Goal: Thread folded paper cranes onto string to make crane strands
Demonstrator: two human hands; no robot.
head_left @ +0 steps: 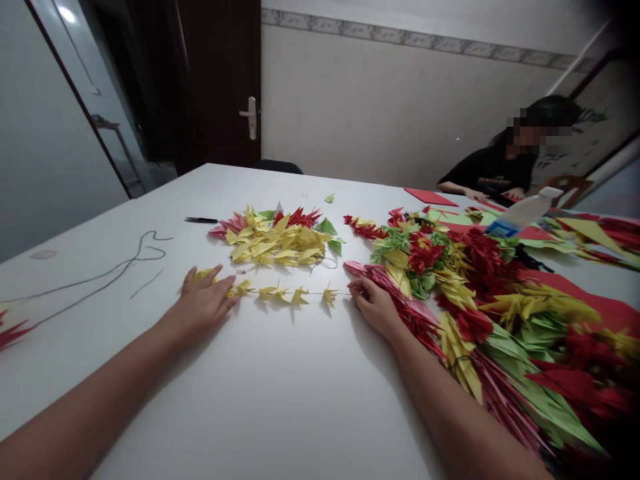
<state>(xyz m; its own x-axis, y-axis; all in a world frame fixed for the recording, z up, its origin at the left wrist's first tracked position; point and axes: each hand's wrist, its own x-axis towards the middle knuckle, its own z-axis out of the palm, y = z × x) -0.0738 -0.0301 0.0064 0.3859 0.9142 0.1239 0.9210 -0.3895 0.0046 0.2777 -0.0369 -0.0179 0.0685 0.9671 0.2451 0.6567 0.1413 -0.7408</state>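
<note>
Several yellow paper cranes [299, 297] are threaded along a thin dark thread [343, 293] stretched across the white table. My left hand [206, 301] lies with spread fingers over the left part of this string, touching yellow cranes beneath it. At the other end, my right hand [371, 303] pinches the thread between thumb and fingertips; whether a needle is there is too small to tell. Just behind the string lies a pile of loose yellow cranes [280, 243], with red, pink and green ones around its back edge.
A large heap of folded paper strings [465, 287] in red, yellow, green and pink covers the right side. A dark-handled knife [201, 220] and loose black cord [117, 267] lie left. A plastic bottle [525, 212] leans over the heap. Another person [500, 163] sits at the far right.
</note>
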